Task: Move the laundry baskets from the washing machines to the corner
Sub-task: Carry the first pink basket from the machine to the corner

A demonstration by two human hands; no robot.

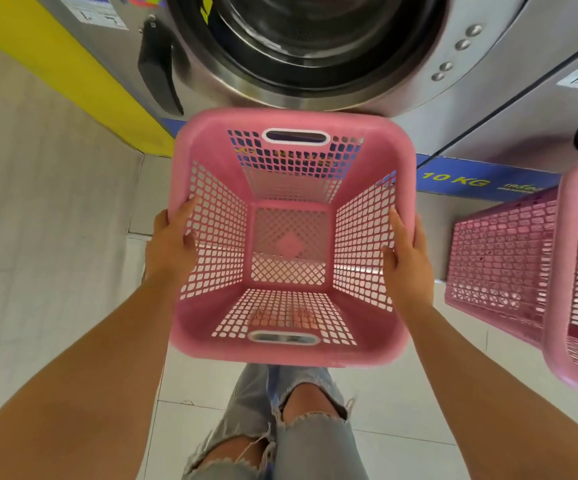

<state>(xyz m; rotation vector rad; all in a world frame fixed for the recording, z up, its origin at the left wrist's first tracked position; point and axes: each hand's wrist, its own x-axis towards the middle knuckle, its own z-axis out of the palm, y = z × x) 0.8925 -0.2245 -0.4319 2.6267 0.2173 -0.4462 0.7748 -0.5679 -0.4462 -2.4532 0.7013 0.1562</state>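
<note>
We hold an empty pink basket (291, 237) in front of a washing machine (315, 46), our left hand (170, 244) and right hand (407, 258) each closed over a side rim. It looks lifted and ready to carry to the corner, which is out of sight. Another pink basket (509, 265) waits at the floor's right edge, contents unclear.

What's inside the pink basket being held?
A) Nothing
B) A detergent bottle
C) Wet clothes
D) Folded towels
A: the basket shows only its bare mesh bottom and walls, while the left hand and right hand grip its side rims in front of the washer.
</note>
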